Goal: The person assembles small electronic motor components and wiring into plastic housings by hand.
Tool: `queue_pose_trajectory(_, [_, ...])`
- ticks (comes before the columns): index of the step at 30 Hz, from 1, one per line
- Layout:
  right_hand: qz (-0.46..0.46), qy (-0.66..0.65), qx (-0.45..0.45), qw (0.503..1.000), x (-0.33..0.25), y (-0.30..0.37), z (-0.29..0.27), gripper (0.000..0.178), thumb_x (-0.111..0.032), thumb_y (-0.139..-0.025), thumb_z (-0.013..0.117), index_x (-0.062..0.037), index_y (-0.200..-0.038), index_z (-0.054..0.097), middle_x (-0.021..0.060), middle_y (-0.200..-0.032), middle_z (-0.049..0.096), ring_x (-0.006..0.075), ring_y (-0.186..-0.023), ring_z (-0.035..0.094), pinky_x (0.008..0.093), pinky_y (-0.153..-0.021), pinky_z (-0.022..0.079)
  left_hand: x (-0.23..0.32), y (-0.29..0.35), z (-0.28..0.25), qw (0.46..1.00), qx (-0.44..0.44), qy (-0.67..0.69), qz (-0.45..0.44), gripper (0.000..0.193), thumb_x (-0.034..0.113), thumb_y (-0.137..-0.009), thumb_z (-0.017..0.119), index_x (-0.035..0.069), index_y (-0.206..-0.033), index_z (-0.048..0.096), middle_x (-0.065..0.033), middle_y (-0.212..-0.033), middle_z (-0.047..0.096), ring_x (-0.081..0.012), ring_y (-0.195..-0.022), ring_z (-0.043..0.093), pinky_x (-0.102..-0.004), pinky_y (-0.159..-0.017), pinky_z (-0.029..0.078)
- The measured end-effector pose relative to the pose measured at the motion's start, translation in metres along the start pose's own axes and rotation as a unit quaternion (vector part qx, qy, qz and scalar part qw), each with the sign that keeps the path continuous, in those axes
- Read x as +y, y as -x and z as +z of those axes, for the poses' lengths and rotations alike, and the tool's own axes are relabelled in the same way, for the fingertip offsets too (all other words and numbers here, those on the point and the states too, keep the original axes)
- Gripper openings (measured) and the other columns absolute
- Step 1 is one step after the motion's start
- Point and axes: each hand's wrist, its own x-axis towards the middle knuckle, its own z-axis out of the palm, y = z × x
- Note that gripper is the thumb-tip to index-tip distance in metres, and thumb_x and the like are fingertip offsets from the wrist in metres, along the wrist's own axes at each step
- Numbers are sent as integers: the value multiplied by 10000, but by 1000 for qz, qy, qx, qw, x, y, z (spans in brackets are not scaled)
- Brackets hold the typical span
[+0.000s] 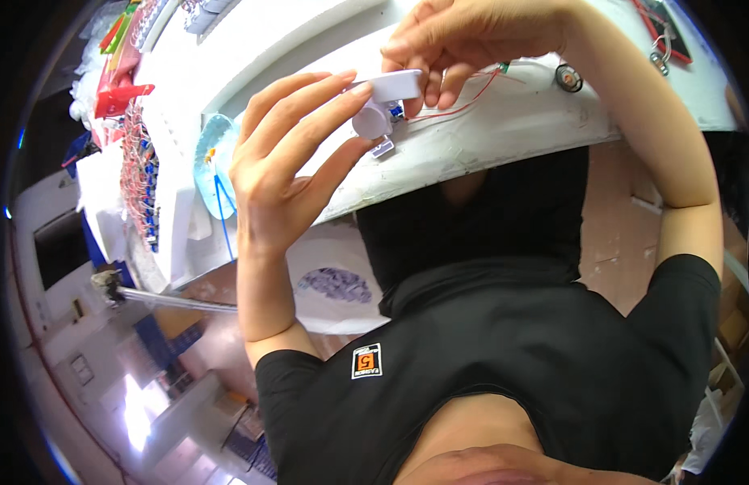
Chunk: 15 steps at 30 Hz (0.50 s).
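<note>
My left hand point(277, 153) pinches a small white plastic housing point(397, 84) between thumb and fingers, above the near edge of the white table. The housing has a flat bar on top and a round part below. Beside the round part sits a small blue component point(397, 111), from which thin red wires point(469, 103) run to the right. My right hand point(471, 40) is at the housing's right end with its fingers curled together; what they grip is hidden. A small round black speaker point(568, 78) lies on the table near my right wrist.
On the left stand a light blue dish point(207, 153) with a blue stick and a bundle of red-wired blue parts point(138, 174). A red tray point(120, 99) is behind them. A red-and-black flat object point(664, 32) lies far right. A white container point(310, 311) is below the table edge.
</note>
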Motion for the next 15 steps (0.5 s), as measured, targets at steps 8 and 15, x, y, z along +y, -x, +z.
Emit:
queue_pose_trajectory(8, [-219,135,78,963,-16,4,3,376,-194,-1033,488,106,-1258,461,206,-1014,690,165,-839,697,208,-749,596,-15,66,34,946,100,249,-180,435,-22,-640,847,-33,-1053,713,-179,-1129,686,-296,-1133,593,-411,-992,446])
queue_pose_trajectory(15, [-258,75,144,952,32,16,-5,249,-148,-961,572,65,-1085,608,159,-945,696,186,-878,679,258,-754,588,-14,73,48,928,133,280,-208,464,-67,-590,847,-31,-1034,717,-190,-1132,682,-321,-1141,587,-422,-1002,441])
